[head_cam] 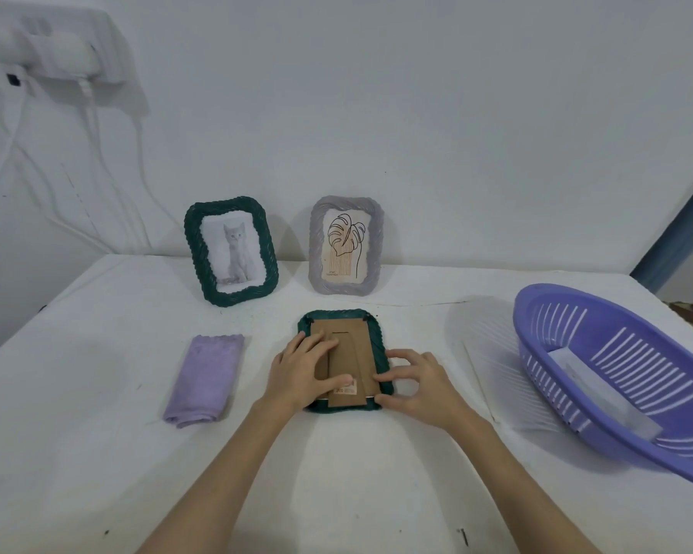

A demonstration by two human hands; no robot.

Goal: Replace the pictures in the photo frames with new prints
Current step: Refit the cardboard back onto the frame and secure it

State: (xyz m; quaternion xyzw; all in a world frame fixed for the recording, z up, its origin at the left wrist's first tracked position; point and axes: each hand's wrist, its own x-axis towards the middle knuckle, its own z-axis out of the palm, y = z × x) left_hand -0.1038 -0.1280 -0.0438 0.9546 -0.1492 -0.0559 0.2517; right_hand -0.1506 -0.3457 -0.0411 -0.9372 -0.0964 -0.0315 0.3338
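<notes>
Both palms down | left hand (pixel 305 371) flat, released, on cardboard backing (pixel 351 353) | right hand (pixel 419 387) pinching green frame (pixel 381 345) edge

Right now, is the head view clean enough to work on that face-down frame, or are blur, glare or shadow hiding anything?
Head view: the face-down green frame is evenly lit and sharp, with no glare; the left hand and right hand cast only soft shadows; wide-angle bending warps the purple basket at the right edge; the upper-left corner is blurred.
</notes>
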